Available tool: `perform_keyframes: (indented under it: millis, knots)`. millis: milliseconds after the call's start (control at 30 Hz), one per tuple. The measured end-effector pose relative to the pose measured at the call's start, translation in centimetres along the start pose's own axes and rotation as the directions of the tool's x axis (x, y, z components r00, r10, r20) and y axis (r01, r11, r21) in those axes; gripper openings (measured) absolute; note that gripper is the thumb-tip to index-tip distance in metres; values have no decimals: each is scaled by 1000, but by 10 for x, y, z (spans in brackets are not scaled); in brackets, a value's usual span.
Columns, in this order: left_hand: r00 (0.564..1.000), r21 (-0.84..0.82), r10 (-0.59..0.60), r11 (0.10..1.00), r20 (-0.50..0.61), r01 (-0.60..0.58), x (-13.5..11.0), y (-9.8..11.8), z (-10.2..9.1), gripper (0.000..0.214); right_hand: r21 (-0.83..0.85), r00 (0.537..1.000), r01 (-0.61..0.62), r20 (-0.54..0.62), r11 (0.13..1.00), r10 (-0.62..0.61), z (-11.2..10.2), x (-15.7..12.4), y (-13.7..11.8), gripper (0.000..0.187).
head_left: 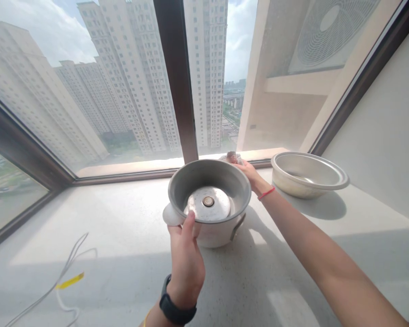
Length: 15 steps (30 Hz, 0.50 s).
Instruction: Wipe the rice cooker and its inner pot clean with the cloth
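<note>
- Cooker body (209,202): round metal-lined pot, open at the top, with a circular heating plate (208,204) and a small central knob at its bottom; it stood on the windowsill ledge (122,236) near the middle, a little back from the front edge and just short of the window frame (177,77)
- Left hand (187,259): gripped the near rim of the cooker body, thumb hooked over the lip and pointing inward, remaining fingers wrapped round the outer wall; a black wristband (175,309) sat on the wrist
- Right hand (250,175): reached across to the far rim of the cooker body, fingers closed around a small crumpled item (231,157) at the back edge; what the item was could not be told; a thin red string (266,193) circled the wrist
- Metal basin (308,175): wide, shallow, empty-looking, at the back right of the ledge, close to the right wall, apart from the cooker body
- White cable (59,277): with a yellow tag (70,281), trailed over the front left part of the ledge, well apart from both hands
</note>
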<state>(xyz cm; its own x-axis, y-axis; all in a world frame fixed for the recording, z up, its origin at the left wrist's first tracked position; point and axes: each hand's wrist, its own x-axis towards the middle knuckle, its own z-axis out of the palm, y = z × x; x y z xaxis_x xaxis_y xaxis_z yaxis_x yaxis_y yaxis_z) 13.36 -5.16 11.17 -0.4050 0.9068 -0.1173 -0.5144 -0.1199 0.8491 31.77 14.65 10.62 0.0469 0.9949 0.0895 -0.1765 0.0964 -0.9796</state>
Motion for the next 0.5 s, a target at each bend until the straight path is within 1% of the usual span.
perform_keyframes:
  millis: [67, 133, 167, 200, 233, 267, 300, 333, 367, 400, 433, 467, 500]
  knots:
    - [997, 71, 7, 997, 77, -12, -8, -8, -12, 54, -19, 1000, -11, 5, 1000, 11, 3, 11, 0, 42]
    - [994, 212, 42, 975, 99, -62, -6, -9, -31, 66, -28, 1000, -3, -11, 1000, 3, 1, 15, 1, 41]
    - [990, 302, 100, 945, 95, -125, 0, -5, -41, 75, -24, 999, 2, -33, 1000, -3, -2, 14, 2, 41]
    - [976, 404, 198, 889, 88, -217, 8, 1, -50, 86, -14, 998, 7, -65, 1000, -8, -6, 11, 3, 41]
    - [938, 509, 329, 792, 110, -338, 20, 10, -58, 98, 2, 995, 9, -100, 1000, -8, -11, 6, 5, 41]
    - [871, 589, 436, 651, 225, -478, 33, 22, -62, 105, 22, 992, 5, -130, 1000, -2, -17, 1, 6, 39]
    - [773, 608, 463, 483, 434, -630, 46, 34, -64, 104, 43, 989, -5, -149, 999, 12, -24, -6, 8, 36]
    - [657, 575, 383, 318, 649, -753, 60, 46, -62, 94, 65, 988, -22, -153, 998, 32, -31, -14, 8, 32]
    - [535, 503, 209, 190, 818, -843, 73, 57, -59, 79, 85, 988, -44, -143, 995, 56, -39, -23, 9, 29]
    - [425, 416, 76, 111, 902, -902, 84, 66, -53, 64, 102, 989, -66, -125, 993, 79, -46, -32, 8, 27]
    - [348, 348, -20, 58, 937, -936, 93, 72, -47, 47, 119, 989, -84, -111, 989, 97, -53, -41, 7, 27]
    - [281, 284, -95, 26, 955, -958, 101, 76, -41, 30, 135, 988, -92, -109, 987, 107, -60, -50, 6, 26]
    - [235, 236, -127, -3, 964, -972, 106, 77, -35, 18, 152, 986, -89, -123, 984, 108, -66, -59, 5, 25]
